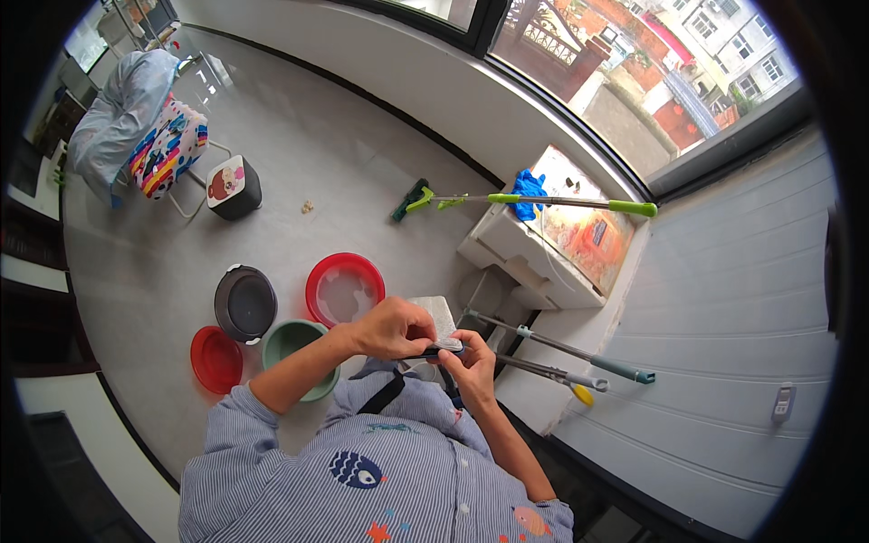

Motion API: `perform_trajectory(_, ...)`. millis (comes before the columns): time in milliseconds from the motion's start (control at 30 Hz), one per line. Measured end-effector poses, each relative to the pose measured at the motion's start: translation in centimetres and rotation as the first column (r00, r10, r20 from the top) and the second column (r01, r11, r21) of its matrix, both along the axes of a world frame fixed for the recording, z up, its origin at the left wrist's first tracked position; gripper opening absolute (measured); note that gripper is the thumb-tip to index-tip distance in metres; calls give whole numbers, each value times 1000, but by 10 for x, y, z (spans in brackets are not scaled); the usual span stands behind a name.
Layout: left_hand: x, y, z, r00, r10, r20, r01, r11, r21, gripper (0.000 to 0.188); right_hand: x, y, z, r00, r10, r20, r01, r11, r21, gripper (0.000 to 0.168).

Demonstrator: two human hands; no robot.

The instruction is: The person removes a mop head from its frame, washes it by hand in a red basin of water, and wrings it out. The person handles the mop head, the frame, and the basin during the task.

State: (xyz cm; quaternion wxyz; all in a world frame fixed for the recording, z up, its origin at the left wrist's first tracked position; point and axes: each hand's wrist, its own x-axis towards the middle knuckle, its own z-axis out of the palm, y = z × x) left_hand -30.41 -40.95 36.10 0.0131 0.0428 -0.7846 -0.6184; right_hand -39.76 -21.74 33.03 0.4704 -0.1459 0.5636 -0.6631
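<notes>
Between my hands, above my lap, is a flat mop head with a pale grey cloth pad (436, 315) and a dark, blue-edged plate (429, 352). My left hand (394, 329) pinches the near edge of the pad with bent fingers. At the plate's right corner my right hand (472, 366) grips the edge between thumb and fingers. How the pad is fixed to the plate cannot be made out. A red basin (379, 285) with cloudy liquid stands on the floor just beyond my left hand. Under my left forearm a green basin (292, 331) is partly hidden.
A dark grey basin (246, 305) and a smaller red basin (216, 360) stand left. A green-handled squeegee (567, 201) rests across a white foam box (523, 261) beside a blue glove (527, 193). Mop poles (577, 354) lean right. A black stool (237, 193) stands near a draped chair (170, 146).
</notes>
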Motion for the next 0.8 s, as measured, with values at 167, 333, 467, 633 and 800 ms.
perform_trajectory(167, 1, -4, 3, 997, -60, -48, 59, 998, -36, 11, 4, 1, -5, 997, -54, 61, 54, 999, -5, 33)
perform_trajectory(333, 8, -6, 3, 995, -78, -61, 58, 958, -280, 15, 4, 1, -8, 995, -74, 67, 75, 997, -5, 33)
perform_trajectory(467, 9, 1, -3, 989, -74, -125, 11, 895, -446, 14, 4, 0, -8, 998, -61, 27, 60, 998, 33, 32)
perform_trajectory(633, 6, 3, -20, 983, -34, -180, -27, 945, -325, 11, 7, -1, -6, 997, -72, 9, 71, 996, 58, 31)
perform_trajectory(800, 0, 5, -27, 996, -35, -87, 17, 981, -195, 9, 5, 4, -9, 998, -62, 32, 59, 994, 89, 27)
